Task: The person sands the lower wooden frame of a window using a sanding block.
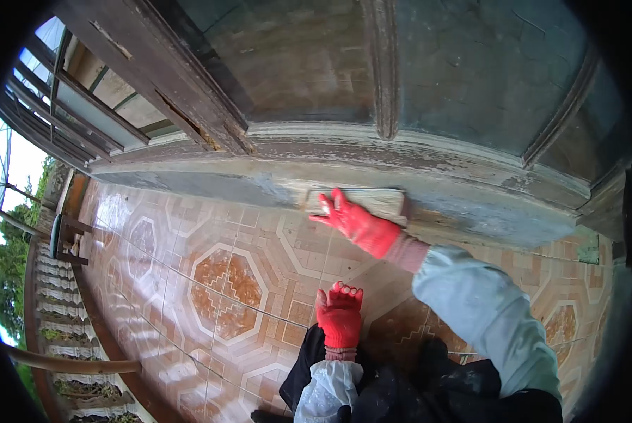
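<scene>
My right hand (361, 229), in a red glove, is on a pale rectangular block (376, 202) with a streaked face. The block lies against the low grey sill wall (471, 215) under the wooden frame. Its exact kind is unclear, and the hand covers part of its lower left. Some of the right fingers stretch over the block's left end. Lower down, near my knee, my left hand (340, 314) wears a matching glove with its fingers curled in and nothing visible in them.
Weathered wooden framing (386, 77) with dusty panes rises above the sill. Patterned tiles (228, 282) cover the floor, wet-looking at left. A balustrade (65, 317) and a curved rail (76, 362) stand on the left. A small greenish piece (588, 249) is by the wall at right.
</scene>
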A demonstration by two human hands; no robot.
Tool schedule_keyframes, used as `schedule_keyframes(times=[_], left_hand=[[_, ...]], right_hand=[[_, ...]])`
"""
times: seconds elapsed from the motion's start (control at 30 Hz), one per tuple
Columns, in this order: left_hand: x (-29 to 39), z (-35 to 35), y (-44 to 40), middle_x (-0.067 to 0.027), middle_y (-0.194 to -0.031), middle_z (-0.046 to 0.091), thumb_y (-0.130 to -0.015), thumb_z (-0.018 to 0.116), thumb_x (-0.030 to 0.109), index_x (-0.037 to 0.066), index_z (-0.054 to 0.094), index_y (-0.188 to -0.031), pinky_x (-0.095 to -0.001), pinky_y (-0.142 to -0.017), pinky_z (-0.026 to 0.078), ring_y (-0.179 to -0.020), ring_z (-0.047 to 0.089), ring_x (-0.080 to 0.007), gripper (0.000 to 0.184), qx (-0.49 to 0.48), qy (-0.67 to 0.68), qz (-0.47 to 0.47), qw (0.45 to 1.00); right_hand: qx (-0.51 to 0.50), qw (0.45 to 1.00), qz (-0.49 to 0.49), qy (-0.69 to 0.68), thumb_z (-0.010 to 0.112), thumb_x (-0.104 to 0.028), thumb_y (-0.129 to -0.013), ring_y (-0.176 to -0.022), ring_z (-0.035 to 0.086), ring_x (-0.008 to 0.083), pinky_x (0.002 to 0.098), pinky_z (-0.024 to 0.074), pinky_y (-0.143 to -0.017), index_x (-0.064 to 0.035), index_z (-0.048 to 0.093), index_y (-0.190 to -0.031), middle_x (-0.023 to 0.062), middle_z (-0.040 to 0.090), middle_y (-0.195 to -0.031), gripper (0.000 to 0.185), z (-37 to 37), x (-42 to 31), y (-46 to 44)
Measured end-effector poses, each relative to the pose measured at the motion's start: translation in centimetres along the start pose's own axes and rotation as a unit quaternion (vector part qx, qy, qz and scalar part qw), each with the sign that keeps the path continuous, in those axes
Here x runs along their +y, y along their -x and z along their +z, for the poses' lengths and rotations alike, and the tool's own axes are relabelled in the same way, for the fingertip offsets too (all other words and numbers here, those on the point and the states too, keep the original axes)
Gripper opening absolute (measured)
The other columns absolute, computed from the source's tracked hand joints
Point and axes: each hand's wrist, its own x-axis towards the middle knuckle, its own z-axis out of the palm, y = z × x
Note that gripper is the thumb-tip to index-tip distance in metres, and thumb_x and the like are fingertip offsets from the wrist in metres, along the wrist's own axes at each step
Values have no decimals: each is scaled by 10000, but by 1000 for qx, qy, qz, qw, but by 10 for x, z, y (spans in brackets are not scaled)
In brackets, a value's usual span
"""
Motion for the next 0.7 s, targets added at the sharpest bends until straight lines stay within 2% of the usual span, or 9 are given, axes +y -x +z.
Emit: schedule_keyframes(times=[0.1,0.2,0.33,0.4,0.43,0.53,0.57,0.6,0.7], left_hand=[[2,7,-1,-68,-870,634,-965,454,501,40,638,-969,-419,-896,459,-869,579,-251,496,-19,-20,-9,1000],[-4,8,2,-64,-870,634,-969,455,496,50,635,-960,-414,-891,457,-860,576,-239,481,-39,-4,-42,998],[-6,8,9,-61,-865,633,-963,462,507,64,629,-941,-406,-880,463,-846,577,-225,474,-45,-88,-62,993],[-2,-5,5,-60,-865,633,-958,469,515,65,630,-946,-407,-877,464,-852,577,-233,478,-31,-89,-79,992],[3,-7,2,-58,-862,633,-956,473,514,63,630,-949,-411,-881,465,-852,579,-237,478,-37,-97,-89,991],[20,-4,5,-52,-880,619,-961,472,505,59,622,-956,-407,-883,452,-840,567,-226,471,-52,-94,-70,992],[21,6,12,-49,-855,613,-969,497,455,72,611,-902,-394,-847,454,-814,561,-216,405,-24,-90,-53,994],[26,0,11,-49,-855,613,-969,497,455,72,611,-902,-394,-847,454,-814,561,-216,405,-23,-91,-59,994],[25,-7,8,-27,-786,592,-983,528,361,101,572,-797,-372,-777,453,-746,544,-189,323,-59,-116,-48,990]], right_hand=[[-67,990,-109,-64,501,-264,-924,-1029,537,278,416,404,-1050,-334,209,-1526,143,471,-1157,672,12,46,126],[-185,946,-52,-261,454,-180,-950,-1067,535,284,387,429,-1043,-301,157,-1531,177,426,-1239,664,2,80,183],[-137,959,-134,206,405,-130,-1012,-1162,505,323,383,448,-1047,-193,24,-1542,238,403,-1376,656,1,37,141],[-93,987,-126,34,447,-128,-995,-1162,500,317,401,438,-1058,-174,71,-1541,218,452,-1294,664,1,34,101],[-58,982,-92,-157,487,-128,-978,-1137,517,307,414,434,-1060,-177,123,-1542,196,490,-1219,673,-2,50,91],[3,1000,-21,-12,518,-117,-958,-1150,521,287,436,434,-1058,-210,75,-1547,195,471,-1310,743,8,50,131],[-76,994,1,-75,589,-225,-916,-1160,525,314,420,487,-974,-218,141,-1539,199,475,-1311,768,2,63,160],[-124,952,113,-256,652,-275,-856,-1166,517,341,429,486,-948,-222,183,-1526,214,470,-1304,819,-1,72,198],[-142,838,367,-378,773,-219,-703,-1057,543,394,453,499,-823,-152,332,-1466,184,502,-1183,883,-8,113,282]])
